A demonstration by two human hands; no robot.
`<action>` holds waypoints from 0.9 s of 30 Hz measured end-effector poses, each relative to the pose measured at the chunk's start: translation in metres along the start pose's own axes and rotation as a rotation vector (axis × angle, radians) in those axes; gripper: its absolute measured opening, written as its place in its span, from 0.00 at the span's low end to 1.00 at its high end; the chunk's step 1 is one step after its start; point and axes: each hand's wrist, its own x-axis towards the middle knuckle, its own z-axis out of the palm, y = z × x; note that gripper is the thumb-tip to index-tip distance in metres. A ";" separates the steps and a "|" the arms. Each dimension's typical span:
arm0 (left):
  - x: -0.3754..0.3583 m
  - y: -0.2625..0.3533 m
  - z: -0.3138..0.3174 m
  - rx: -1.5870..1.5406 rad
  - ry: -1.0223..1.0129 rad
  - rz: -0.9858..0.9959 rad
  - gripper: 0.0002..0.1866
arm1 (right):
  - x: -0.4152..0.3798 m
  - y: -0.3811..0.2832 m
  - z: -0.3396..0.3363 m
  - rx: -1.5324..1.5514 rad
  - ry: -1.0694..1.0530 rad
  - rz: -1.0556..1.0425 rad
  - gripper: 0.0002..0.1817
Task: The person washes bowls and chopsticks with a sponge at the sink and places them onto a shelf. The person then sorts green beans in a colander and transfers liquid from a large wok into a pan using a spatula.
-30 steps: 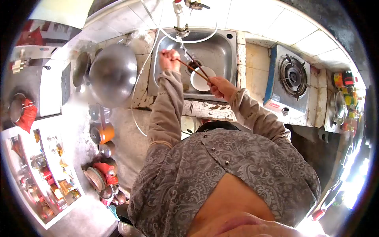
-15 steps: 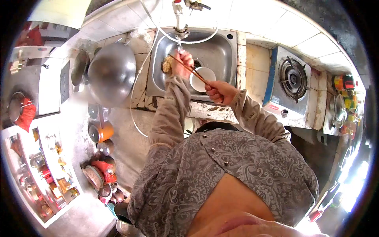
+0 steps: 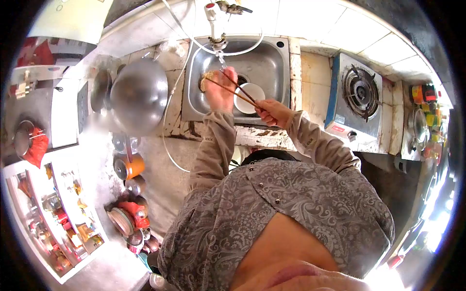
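Two brown chopsticks (image 3: 239, 89) are gripped at their near ends in my right hand (image 3: 273, 113), above the front right of the metal sink (image 3: 264, 60). My left hand (image 3: 222, 91) is open, its palm up and fingers apart from the sticks' grip, below the running water (image 3: 222, 59) of the white tap (image 3: 214, 19). The sticks reach across toward my left hand; whether they touch it I cannot tell. A white bowl (image 3: 251, 97) lies in the sink between my hands. A tan scrubber (image 3: 208, 78) is at the sink's left, partly hidden behind my left hand.
A large wok (image 3: 139, 94) stands left of the sink, with a white hose (image 3: 170, 97) running beside it. To the right is a gas stove (image 3: 359, 97). Bottles and jars (image 3: 429, 114) line the far right. An orange container (image 3: 132, 166) and shelves (image 3: 60, 213) are at the left.
My left hand has opened and let go of the chopsticks, its palm now under the water. The chopsticks have spread apart at their far ends. My right hand still holds them.
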 end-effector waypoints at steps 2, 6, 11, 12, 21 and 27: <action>-0.011 -0.023 -0.002 -0.002 0.071 -0.155 0.16 | 0.005 0.002 0.004 0.053 -0.034 0.042 0.17; 0.001 -0.005 -0.019 -0.138 -0.002 -0.111 0.14 | 0.003 0.000 0.011 0.133 -0.111 0.118 0.17; 0.039 0.041 -0.061 -0.093 0.052 0.107 0.15 | -0.003 0.016 0.001 0.109 -0.029 0.062 0.18; 0.021 0.032 -0.036 -0.028 0.201 0.126 0.16 | -0.001 0.013 0.002 0.021 0.071 -0.021 0.18; 0.008 -0.004 -0.010 0.087 0.266 0.106 0.16 | 0.022 0.010 0.008 -0.927 0.476 -0.471 0.17; 0.028 0.051 0.029 1.016 0.245 0.058 0.19 | 0.011 0.010 0.003 -0.950 0.395 -0.284 0.15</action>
